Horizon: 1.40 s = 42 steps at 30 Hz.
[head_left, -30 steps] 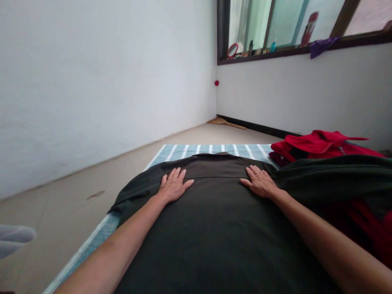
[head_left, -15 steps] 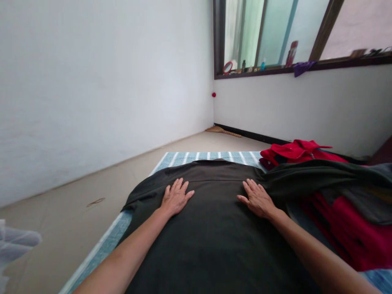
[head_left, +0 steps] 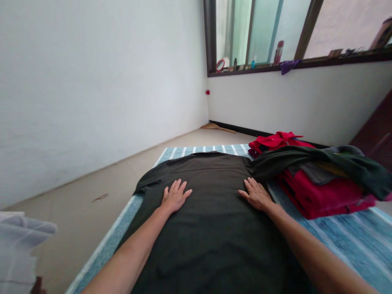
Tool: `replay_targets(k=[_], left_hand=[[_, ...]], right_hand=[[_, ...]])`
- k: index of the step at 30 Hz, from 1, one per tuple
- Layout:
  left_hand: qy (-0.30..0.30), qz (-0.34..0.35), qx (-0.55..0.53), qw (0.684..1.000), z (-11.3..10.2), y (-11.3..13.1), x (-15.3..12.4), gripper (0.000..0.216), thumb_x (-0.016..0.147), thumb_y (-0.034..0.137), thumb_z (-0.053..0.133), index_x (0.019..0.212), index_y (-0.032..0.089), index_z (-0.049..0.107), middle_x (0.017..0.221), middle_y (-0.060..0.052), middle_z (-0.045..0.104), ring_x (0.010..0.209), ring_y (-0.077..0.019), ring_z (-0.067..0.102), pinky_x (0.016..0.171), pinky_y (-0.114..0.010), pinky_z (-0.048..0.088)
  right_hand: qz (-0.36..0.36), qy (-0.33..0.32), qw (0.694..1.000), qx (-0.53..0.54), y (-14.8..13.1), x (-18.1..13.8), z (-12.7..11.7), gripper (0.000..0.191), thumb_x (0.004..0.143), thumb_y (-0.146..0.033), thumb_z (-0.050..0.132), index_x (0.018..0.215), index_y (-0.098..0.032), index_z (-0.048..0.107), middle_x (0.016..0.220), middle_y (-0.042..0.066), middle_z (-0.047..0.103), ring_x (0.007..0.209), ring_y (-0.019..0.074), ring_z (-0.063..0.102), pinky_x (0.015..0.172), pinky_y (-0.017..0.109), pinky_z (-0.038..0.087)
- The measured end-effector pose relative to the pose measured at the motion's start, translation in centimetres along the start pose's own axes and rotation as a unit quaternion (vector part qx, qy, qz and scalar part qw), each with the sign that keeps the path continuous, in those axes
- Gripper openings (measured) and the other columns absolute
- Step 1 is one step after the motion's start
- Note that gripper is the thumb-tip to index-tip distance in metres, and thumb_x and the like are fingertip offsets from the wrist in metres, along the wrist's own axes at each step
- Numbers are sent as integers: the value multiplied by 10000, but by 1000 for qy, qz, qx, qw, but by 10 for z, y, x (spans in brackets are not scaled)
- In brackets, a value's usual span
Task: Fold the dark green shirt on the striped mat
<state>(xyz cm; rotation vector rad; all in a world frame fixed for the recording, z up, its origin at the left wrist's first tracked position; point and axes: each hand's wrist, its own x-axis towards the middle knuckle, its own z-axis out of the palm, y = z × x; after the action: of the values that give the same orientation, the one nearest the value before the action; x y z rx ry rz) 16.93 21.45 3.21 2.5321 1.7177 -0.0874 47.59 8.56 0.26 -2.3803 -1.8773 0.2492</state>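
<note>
The left wall (head_left: 101,81) and the right wall (head_left: 275,100) are white, and the floor (head_left: 122,175) is pale beige. The window (head_left: 260,32), which is set in the right wall, has a dark frame (head_left: 210,41).

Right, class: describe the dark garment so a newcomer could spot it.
Find the blue striped cover. On it lies the dark garment, beneath the left hand and right hand. Unlike the piled red clothes, it lies spread out.
</note>
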Motion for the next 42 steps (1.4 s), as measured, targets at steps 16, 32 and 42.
replay_targets(k=[16,32,42], left_hand=[[10,7,35,999,0,10,-88,622,918,542,231,1395,169,376,1514,-110,240,1405,-249,151,1090,-526,180],[6,-32,49,998,14,-9,-119,680,897,595,212,1427,182,321,1520,-112,207,1404,-259,152,1092,-514,163],[-7,-37,36,999,12,-8,-121,688,892,595,222,1432,178,307,1523,-108,200,1408,-263,133,1099,-518,142]], right_hand=[[9,49,999,-10,4,-116,9,759,902,-609,261,1431,-66,295,1498,168,242,1390,274,167,1115,412,174],[-50,119,991,-30,-4,-189,51,715,872,-635,309,1359,-130,445,1445,131,336,1340,288,287,1083,486,300],[-147,166,974,-38,-8,-227,68,663,827,-633,422,1308,-187,517,1386,114,399,1261,340,410,946,506,467]])
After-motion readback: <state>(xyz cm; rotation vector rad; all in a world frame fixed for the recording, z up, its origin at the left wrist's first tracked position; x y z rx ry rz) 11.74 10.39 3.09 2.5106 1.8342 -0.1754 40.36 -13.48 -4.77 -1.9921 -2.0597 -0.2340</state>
